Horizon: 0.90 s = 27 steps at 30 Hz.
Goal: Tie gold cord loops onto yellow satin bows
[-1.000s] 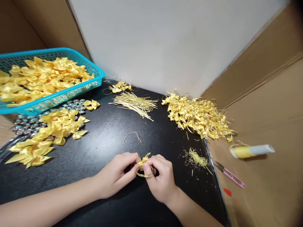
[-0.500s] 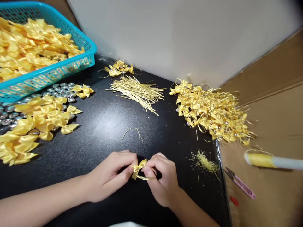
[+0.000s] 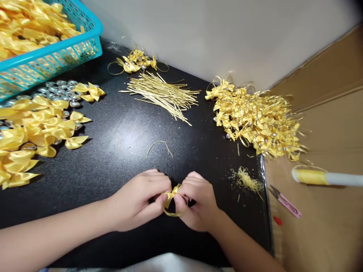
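Between my two hands is a yellow ribbon bow [image 3: 171, 195] with a gold cord loop [image 3: 172, 214] hanging toward me. My left hand [image 3: 143, 194] is closed, its thumb and forefinger pinching the bow's left side. My right hand [image 3: 198, 200] pinches the right side with thumb and curled fingers, which partly hide the bow and the cord. Just beyond my hands lies a thin curved thread [image 3: 157, 142] on the black tabletop [image 3: 113, 173]. Farther back is a bundle of cut gold cords [image 3: 164, 94].
Loose yellow bows [image 3: 45, 126] and silver beads [image 3: 61, 88] lie at left, below a blue basket [image 3: 70, 47] of bows. Looped bows [image 3: 255, 117] are heaped at right. Thread scraps [image 3: 249, 179], pink thread snips [image 3: 286, 204] and a cord spool [image 3: 312, 176] lie nearer. A small looped-bow pile [image 3: 136, 61] sits behind.
The bow has turned between my fingers, and its cord loop now shows rounder, hanging toward me. Both hands remain pinched on it. The whole view has shifted slightly.
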Motion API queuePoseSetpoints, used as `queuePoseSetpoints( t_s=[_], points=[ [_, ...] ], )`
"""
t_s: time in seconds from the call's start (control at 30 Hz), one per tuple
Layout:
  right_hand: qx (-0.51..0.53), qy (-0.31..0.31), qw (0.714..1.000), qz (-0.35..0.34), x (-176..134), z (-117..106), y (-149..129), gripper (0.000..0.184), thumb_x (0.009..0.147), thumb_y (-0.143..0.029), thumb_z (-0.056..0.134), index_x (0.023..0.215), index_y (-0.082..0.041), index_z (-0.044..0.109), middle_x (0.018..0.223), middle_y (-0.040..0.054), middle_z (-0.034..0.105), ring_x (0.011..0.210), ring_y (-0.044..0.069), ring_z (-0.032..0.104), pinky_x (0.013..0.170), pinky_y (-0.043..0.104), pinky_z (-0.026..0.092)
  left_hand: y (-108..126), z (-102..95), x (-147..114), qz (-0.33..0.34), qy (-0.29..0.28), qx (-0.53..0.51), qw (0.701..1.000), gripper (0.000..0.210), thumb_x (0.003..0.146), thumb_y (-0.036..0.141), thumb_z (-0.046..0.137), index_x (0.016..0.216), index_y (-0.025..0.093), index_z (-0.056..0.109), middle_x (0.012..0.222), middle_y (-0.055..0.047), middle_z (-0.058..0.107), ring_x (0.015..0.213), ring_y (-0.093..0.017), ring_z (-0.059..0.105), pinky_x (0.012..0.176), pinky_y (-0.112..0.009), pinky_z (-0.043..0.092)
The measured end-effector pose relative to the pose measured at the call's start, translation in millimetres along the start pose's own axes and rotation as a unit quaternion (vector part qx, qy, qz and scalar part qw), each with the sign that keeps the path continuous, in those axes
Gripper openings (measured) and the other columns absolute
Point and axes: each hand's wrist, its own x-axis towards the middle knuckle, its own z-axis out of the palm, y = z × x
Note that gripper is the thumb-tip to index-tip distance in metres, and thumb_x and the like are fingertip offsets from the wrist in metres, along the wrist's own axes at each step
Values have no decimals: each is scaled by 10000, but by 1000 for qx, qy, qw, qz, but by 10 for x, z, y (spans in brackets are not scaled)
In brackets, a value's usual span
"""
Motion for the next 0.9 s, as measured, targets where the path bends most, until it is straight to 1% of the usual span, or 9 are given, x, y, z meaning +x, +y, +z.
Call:
queuePoseSetpoints(
  t_s=[0.1,0.23,0.37,0.47,0.63,0.7,0.77,0.83,0.9],
  points=[
    [19,41,999,9,11,-4,-11,353,872,-223,489,559,-210,328,463,-78,326,428,73,325,527,253,321,-6,-7,0,-16,15,-18,1000,229,891,104,417,684,202,407,593,58,443,560,-111,418,596,-239,338],
    [30,64,997,36,19,-17,-28,332,862,-220,513,554,-209,388,459,-65,378,442,80,370,528,236,361,-2,-15,10,-37,40,-36,998,235,899,120,431,678,200,426,593,60,441,560,-103,428,579,-213,346],
    [35,58,997,45,2,-20,-18,294,851,-200,537,576,-201,433,473,-65,412,464,79,397,553,229,363,20,-22,8,-42,52,-41,997,227,901,120,427,690,200,450,593,62,454,563,-98,447,578,-204,357],
    [29,47,998,35,-14,-16,-4,284,854,-205,536,591,-199,430,494,-66,437,476,78,407,579,240,360,45,-25,9,-64,53,-42,996,219,917,135,426,717,200,488,614,54,488,575,-101,476,578,-203,376],
    [-38,36,998,28,-33,-18,-20,222,823,-192,508,611,-208,442,512,-49,461,494,104,426,573,265,349,77,-23,19,-105,62,-47,991,188,939,170,435,791,194,548,684,25,577,612,-113,536,587,-207,423],
    [-62,29,997,26,-41,-27,-32,176,791,-186,506,625,-212,453,511,-49,455,489,111,426,575,279,350,71,-23,21,-101,64,-35,992,184,937,165,436,786,195,538,677,25,570,602,-111,530,574,-202,422],
    [-83,56,995,17,-44,-45,-42,145,775,-196,523,645,-216,461,510,-55,447,480,112,418,574,287,350,53,-23,21,-82,61,-21,995,180,926,163,450,761,199,515,648,35,540,576,-106,509,548,-194,407],
    [-104,91,990,-2,-37,-66,-48,92,784,-225,557,711,-218,500,565,-36,511,529,130,466,596,297,380,33,-24,22,-57,46,-16,997,172,913,168,466,749,200,506,635,38,536,563,-106,500,539,-195,404],
    [-102,96,990,-16,-23,-83,-52,45,802,-241,586,813,-213,553,702,14,608,657,167,547,653,319,435,22,-25,27,-38,26,-19,999,164,904,173,475,748,197,516,641,31,559,568,-110,510,557,-205,416]
  ],
)
